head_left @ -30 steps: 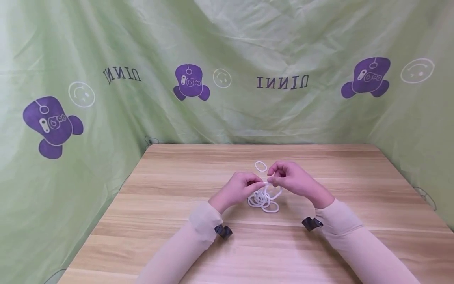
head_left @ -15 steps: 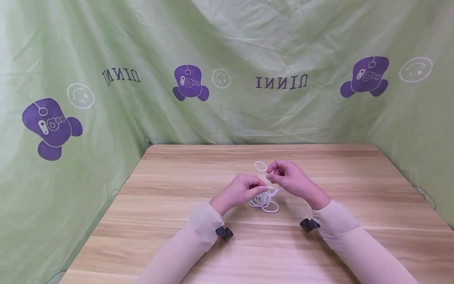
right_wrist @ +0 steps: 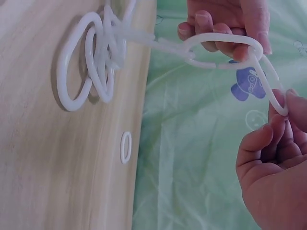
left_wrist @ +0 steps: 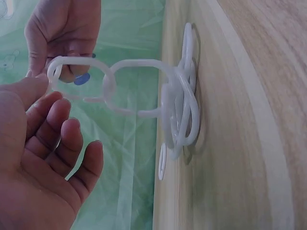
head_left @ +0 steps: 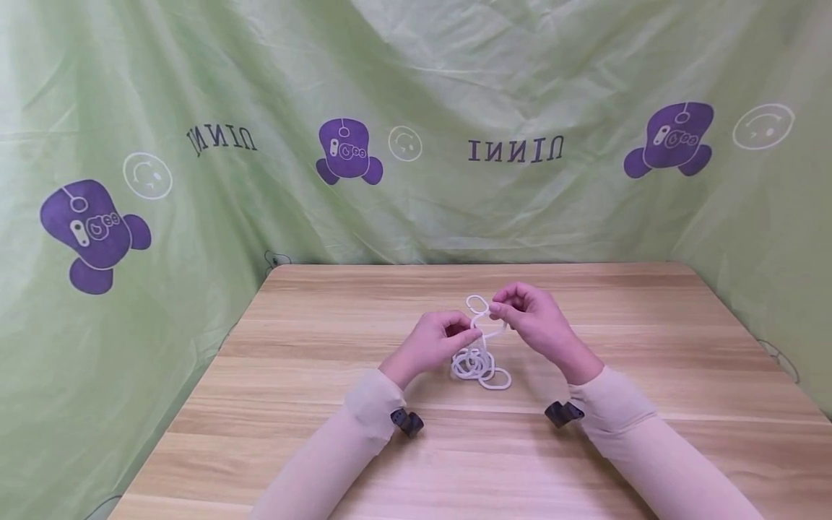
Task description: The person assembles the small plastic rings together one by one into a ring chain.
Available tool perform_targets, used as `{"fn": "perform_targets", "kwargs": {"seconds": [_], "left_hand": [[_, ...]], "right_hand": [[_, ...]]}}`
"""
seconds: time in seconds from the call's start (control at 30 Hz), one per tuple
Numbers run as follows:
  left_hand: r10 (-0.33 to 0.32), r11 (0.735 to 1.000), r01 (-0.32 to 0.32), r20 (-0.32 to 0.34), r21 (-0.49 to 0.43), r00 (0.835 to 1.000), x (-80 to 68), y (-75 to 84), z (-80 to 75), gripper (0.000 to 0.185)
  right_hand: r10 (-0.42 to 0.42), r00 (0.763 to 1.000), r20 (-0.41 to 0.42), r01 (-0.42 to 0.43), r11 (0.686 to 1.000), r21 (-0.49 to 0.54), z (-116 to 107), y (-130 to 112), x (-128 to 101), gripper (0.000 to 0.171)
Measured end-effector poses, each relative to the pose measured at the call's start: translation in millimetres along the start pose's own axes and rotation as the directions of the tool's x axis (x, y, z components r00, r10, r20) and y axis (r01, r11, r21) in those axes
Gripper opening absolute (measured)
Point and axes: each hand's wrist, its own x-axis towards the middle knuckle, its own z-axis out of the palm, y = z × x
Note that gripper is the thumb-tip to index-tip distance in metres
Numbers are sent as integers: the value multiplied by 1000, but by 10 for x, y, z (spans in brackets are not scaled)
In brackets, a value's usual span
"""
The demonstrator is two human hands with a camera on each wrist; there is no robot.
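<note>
A chain of white plastic oval rings (head_left: 479,368) lies heaped on the wooden table (head_left: 325,404), and its end links rise off the heap. My left hand (head_left: 471,334) pinches the end link (right_wrist: 218,48) of the chain. My right hand (head_left: 497,309) pinches a ring (right_wrist: 276,88) hooked to that link. In the left wrist view the lifted links (left_wrist: 139,86) run from the heap (left_wrist: 180,110) to the fingers of both hands. One loose ring (head_left: 477,302) lies on the table just beyond the hands, also seen as the loose ring (right_wrist: 125,147) in the right wrist view.
A green printed cloth (head_left: 416,130) hangs behind and at both sides of the table. The table's far edge (head_left: 474,264) is close behind the loose ring. Pale sleeves cover both forearms, each with a black wrist mount (head_left: 406,421).
Both hands have risen and moved slightly away from me, drawing the chain's end links up out of the heap. The loose ring has not moved.
</note>
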Motion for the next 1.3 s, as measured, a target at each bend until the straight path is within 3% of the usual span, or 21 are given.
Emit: {"fn": "perform_targets", "kwargs": {"seconds": [0.1,0.47,0.6,0.7,0.87,1.0,1.17,1.3], "left_hand": [[-11,1000,11,-8,-20,1000,-3,3,-17,16],[-48,998,43,-86,-53,995,20,-26,-90,17],[-41,998,36,-103,-48,994,28,-42,-109,16],[-38,998,32,-119,-51,992,30,-58,-127,15],[-37,996,27,-123,-86,992,23,-59,-154,15],[-30,995,17,-125,-99,992,13,-35,-171,15],[-22,995,9,-130,-101,991,6,3,-191,14],[-17,995,5,-131,-98,991,7,24,-202,14]], "right_hand": [[-6,1000,9,6,1000,29,-9,142,46,18],[35,998,45,-39,996,83,-7,291,119,23],[72,997,25,-73,997,8,4,365,186,24],[118,993,20,-115,986,-124,29,432,276,21],[160,983,90,-114,916,-386,98,501,454,13],[197,965,174,-77,846,-527,151,517,558,15],[235,946,222,-38,762,-647,205,542,641,17],[257,942,216,-46,735,-677,222,577,696,18]]}}
